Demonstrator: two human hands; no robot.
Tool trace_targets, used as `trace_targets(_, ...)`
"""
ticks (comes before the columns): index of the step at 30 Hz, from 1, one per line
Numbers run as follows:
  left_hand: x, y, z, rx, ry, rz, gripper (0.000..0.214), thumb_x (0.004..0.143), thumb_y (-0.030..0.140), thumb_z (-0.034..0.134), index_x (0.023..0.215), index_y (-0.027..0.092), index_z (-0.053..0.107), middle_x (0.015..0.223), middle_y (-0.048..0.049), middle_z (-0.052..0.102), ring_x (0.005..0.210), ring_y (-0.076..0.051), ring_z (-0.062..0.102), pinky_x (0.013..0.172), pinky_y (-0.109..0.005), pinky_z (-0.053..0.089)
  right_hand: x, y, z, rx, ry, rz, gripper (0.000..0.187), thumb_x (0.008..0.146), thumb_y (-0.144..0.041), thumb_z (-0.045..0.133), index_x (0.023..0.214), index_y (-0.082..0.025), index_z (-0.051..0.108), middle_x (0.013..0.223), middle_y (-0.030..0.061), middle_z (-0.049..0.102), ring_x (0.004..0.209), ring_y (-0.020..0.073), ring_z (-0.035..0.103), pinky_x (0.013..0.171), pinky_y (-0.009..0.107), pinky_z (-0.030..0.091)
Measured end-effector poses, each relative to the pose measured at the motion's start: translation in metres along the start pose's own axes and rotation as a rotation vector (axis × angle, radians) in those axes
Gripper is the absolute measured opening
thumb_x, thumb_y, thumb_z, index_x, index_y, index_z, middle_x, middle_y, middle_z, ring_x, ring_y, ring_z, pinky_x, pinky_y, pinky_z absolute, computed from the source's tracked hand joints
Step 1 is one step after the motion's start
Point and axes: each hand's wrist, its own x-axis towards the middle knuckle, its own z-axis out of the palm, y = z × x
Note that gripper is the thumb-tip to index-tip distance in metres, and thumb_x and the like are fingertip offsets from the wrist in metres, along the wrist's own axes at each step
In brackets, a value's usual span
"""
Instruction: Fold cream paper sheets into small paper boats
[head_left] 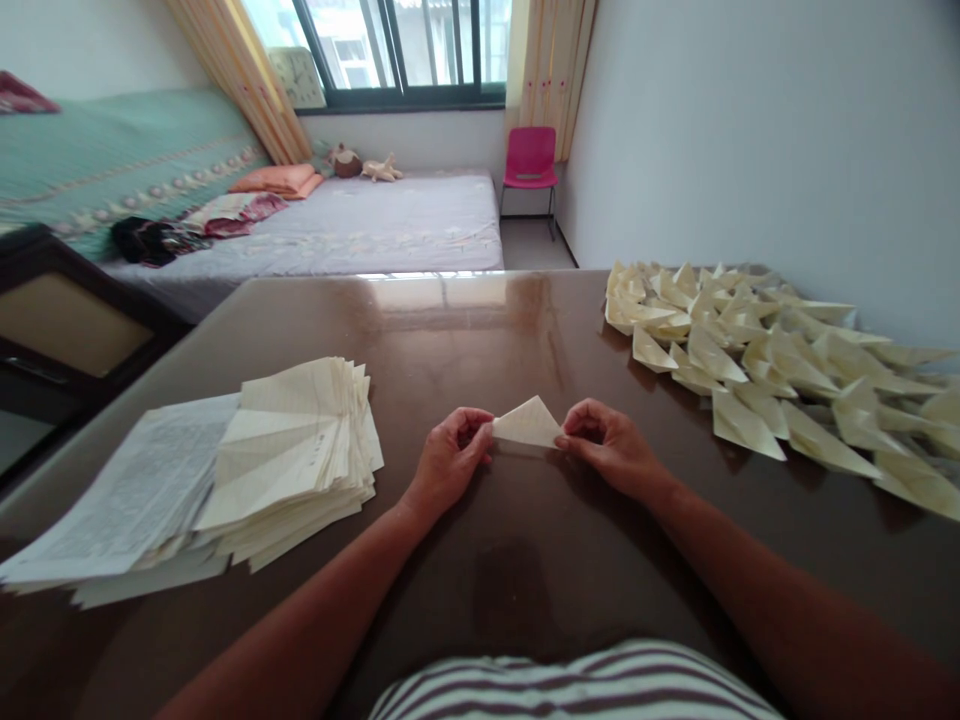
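A small cream folded paper piece (527, 424), triangular in outline, is held just above the dark brown table (480, 330). My left hand (452, 458) pinches its left corner with closed fingers. My right hand (609, 445) pinches its right corner the same way. Both hands sit near the table's middle, close to my body.
A stack of cream paper sheets (292, 455) lies to the left, overlapping printed pages (127, 500). A heap of several folded paper boats (780, 370) covers the right side by the wall. Beyond the table are a bed (360, 225) and a pink chair (530, 165).
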Motion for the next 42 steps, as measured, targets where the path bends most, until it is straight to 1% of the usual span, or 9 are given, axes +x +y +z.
trace_targets(7, -0.001, -0.003, 0.000, -0.017, -0.035, -0.022, 0.032, 0.080, 0.043, 0.065, 0.094, 0.014, 0.066, 0.076, -0.0008, 0.063, 0.059, -0.010, 0.056, 0.054, -0.020, 0.050, 0.000, 0.002, 0.001, -0.016, 0.050, -0.039, 0.021, 0.076, -0.033, 0.071, 0.080, -0.019, 0.055, 0.074, -0.0011, 0.064, 0.066, 0.0121, 0.057, 0.059, 0.023, 0.042)
trace_targets(10, -0.001, -0.005, -0.002, 0.055, -0.005, 0.056, 0.026, 0.081, 0.041, 0.064, 0.089, 0.016, 0.067, 0.088, -0.0033, 0.064, 0.074, -0.013, 0.059, 0.061, -0.021, 0.051, -0.001, 0.000, 0.001, -0.029, 0.076, -0.050, 0.021, 0.076, -0.032, 0.071, 0.079, -0.019, 0.055, 0.074, -0.0010, 0.065, 0.066, 0.0124, 0.058, 0.061, 0.024, 0.043)
trace_targets(12, 0.000, -0.006, -0.003, 0.125, 0.008, 0.106, 0.022, 0.083, 0.038, 0.063, 0.087, 0.017, 0.068, 0.090, -0.0034, 0.064, 0.081, -0.014, 0.060, 0.066, -0.020, 0.050, -0.001, -0.001, 0.001, -0.031, 0.088, -0.054, 0.021, 0.076, -0.033, 0.071, 0.078, -0.019, 0.055, 0.075, -0.0009, 0.065, 0.067, 0.0125, 0.058, 0.062, 0.024, 0.043)
trace_targets(17, 0.001, -0.005, -0.006, 0.159, -0.018, 0.088, 0.020, 0.084, 0.034, 0.063, 0.085, 0.015, 0.068, 0.075, -0.0006, 0.065, 0.069, -0.011, 0.056, 0.064, -0.020, 0.045, 0.000, 0.001, 0.002, 0.024, 0.077, -0.014, 0.024, 0.075, -0.036, 0.072, 0.077, -0.019, 0.054, 0.073, -0.0012, 0.065, 0.064, 0.0119, 0.056, 0.058, 0.024, 0.042)
trace_targets(22, 0.002, -0.003, -0.006, 0.080, -0.058, 0.056, 0.021, 0.081, 0.034, 0.065, 0.081, 0.014, 0.065, 0.071, 0.0003, 0.062, 0.065, -0.010, 0.052, 0.060, -0.019, 0.042, 0.002, -0.001, 0.000, -0.014, 0.059, -0.003, 0.023, 0.075, -0.035, 0.071, 0.075, -0.019, 0.054, 0.065, -0.0042, 0.056, 0.058, 0.0096, 0.048, 0.053, 0.022, 0.036)
trace_targets(27, 0.001, -0.001, -0.007, 0.090, -0.129, -0.010, 0.028, 0.080, 0.040, 0.065, 0.080, 0.013, 0.066, 0.067, 0.0009, 0.061, 0.060, -0.010, 0.049, 0.056, -0.019, 0.038, 0.002, -0.010, -0.002, 0.009, -0.006, 0.003, 0.023, 0.074, -0.032, 0.072, 0.077, -0.019, 0.054, 0.069, -0.0039, 0.056, 0.062, 0.0099, 0.050, 0.056, 0.022, 0.037)
trace_targets(33, -0.001, 0.003, -0.006, 0.245, -0.175, 0.075, 0.029, 0.088, 0.040, 0.056, 0.074, 0.015, 0.060, 0.061, 0.0031, 0.057, 0.058, -0.009, 0.046, 0.056, -0.019, 0.035, 0.002, -0.013, -0.002, 0.031, -0.056, 0.058, 0.021, 0.073, -0.032, 0.072, 0.076, -0.017, 0.057, 0.068, -0.0038, 0.056, 0.060, 0.0091, 0.048, 0.054, 0.022, 0.035)
trace_targets(38, -0.002, 0.002, -0.005, 0.267, -0.207, 0.089, 0.029, 0.092, 0.039, 0.049, 0.075, 0.017, 0.056, 0.057, 0.0038, 0.056, 0.055, -0.009, 0.045, 0.056, -0.019, 0.035, 0.002, -0.014, -0.001, 0.029, -0.048, 0.060, 0.022, 0.073, -0.032, 0.072, 0.075, -0.017, 0.056, 0.067, -0.0040, 0.055, 0.059, 0.0085, 0.047, 0.054, 0.021, 0.036)
trace_targets(42, -0.002, 0.000, -0.005, 0.235, -0.177, 0.098, 0.029, 0.092, 0.041, 0.049, 0.076, 0.017, 0.055, 0.060, 0.0034, 0.057, 0.056, -0.008, 0.046, 0.057, -0.018, 0.038, 0.001, -0.012, -0.002, 0.084, -0.080, 0.120, 0.029, 0.075, -0.038, 0.071, 0.090, -0.017, 0.058, 0.075, -0.0005, 0.065, 0.062, 0.0110, 0.055, 0.057, 0.023, 0.043)
